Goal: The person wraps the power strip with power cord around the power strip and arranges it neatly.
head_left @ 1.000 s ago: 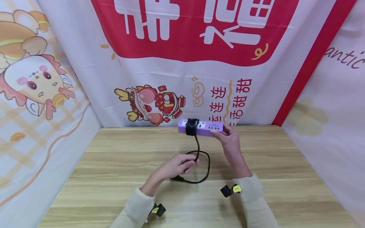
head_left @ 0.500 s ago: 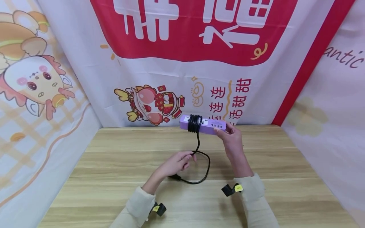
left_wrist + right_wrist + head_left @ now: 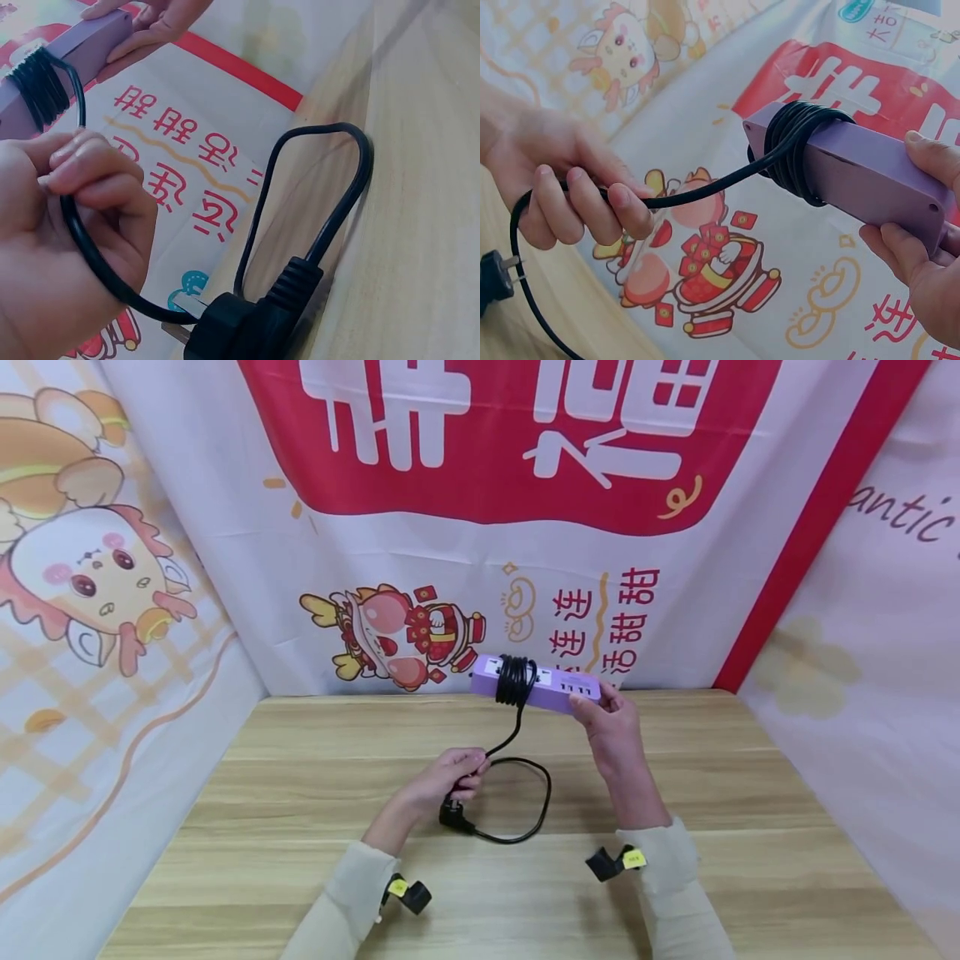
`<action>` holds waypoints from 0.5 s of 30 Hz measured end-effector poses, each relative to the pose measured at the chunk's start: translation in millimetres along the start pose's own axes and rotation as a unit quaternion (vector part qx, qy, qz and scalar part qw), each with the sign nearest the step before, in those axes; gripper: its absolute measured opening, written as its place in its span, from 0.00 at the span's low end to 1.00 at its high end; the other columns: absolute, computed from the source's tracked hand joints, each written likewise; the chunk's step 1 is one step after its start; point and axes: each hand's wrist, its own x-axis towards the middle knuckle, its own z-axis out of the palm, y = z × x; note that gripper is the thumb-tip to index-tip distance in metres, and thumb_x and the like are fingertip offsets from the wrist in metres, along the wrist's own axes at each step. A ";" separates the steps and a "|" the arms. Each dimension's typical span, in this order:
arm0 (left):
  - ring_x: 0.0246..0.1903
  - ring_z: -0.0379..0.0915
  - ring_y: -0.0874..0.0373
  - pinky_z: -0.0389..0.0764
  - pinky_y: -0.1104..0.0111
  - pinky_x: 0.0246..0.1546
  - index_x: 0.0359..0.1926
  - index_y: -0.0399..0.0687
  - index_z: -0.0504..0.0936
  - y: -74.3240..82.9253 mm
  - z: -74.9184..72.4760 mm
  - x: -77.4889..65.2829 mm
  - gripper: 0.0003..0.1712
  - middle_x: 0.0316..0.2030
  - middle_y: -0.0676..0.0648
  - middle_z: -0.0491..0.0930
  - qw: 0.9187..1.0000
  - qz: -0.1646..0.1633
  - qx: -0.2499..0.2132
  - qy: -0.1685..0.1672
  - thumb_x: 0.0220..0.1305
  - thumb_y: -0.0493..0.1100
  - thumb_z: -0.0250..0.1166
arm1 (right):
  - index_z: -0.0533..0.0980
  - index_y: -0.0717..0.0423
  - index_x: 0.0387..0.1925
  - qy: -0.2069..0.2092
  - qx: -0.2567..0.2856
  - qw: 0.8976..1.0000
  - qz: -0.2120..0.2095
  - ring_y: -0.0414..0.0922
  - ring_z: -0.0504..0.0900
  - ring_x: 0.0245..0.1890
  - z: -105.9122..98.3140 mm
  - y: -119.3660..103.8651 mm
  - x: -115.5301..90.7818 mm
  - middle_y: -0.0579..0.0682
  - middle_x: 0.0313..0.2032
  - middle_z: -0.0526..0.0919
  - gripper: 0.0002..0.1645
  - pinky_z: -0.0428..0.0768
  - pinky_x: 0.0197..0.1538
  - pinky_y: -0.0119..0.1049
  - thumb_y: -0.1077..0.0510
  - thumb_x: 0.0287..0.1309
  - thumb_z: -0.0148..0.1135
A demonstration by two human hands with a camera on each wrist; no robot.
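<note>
A purple power strip (image 3: 551, 691) is held up near the back of the table, its right end gripped by my right hand (image 3: 617, 735). Several turns of black cord (image 3: 784, 150) are wound round its left part. From the coil the cord runs down to my left hand (image 3: 442, 781), whose fingers curl round it, as the left wrist view shows closely. Beyond that hand the cord makes a loose loop (image 3: 550, 793) low over the table. It ends in a black plug (image 3: 244, 326) with metal prongs, just below the left hand.
The wood-grain table (image 3: 300, 877) spans the front. A printed cloth (image 3: 420, 543) with red and white lettering hangs behind it, and more printed cloth (image 3: 847, 635) stands along both sides. A black wrist camera (image 3: 408, 893) sits on each cuff.
My left hand has moved left and turned, drawing the cord out at a slant and uncovering the plug. My right hand has raised the power strip slightly and shifted it right.
</note>
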 end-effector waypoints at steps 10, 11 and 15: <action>0.16 0.54 0.65 0.48 0.64 0.20 0.40 0.42 0.68 8.2 4.3 -3.7 0.13 0.22 0.54 0.59 0.999 0.017 0.006 -0.035 0.81 0.39 0.38 | 0.61 0.64 0.72 -0.003 0.071 0.997 -0.023 0.41 0.78 0.53 3.8 -5.1 -6.8 0.50 0.55 0.74 0.37 0.79 0.58 0.28 0.73 0.62 0.58; 0.16 0.54 0.65 0.49 0.64 0.20 0.40 0.42 0.68 9.1 4.4 -4.2 0.13 0.22 0.54 0.60 0.999 0.013 0.010 -0.037 0.81 0.39 0.38 | 0.61 0.64 0.72 -0.002 0.076 0.997 -0.023 0.41 0.78 0.53 4.3 -5.6 -7.7 0.51 0.55 0.74 0.37 0.79 0.58 0.28 0.73 0.62 0.58; 0.18 0.53 0.62 0.51 0.65 0.23 0.39 0.39 0.68 12.6 4.6 -6.5 0.15 0.24 0.54 0.61 0.998 -0.001 0.021 -0.059 0.81 0.41 0.39 | 0.62 0.63 0.71 0.007 0.091 0.996 -0.025 0.41 0.80 0.50 6.1 -8.1 -10.7 0.51 0.55 0.73 0.36 0.80 0.56 0.28 0.72 0.62 0.59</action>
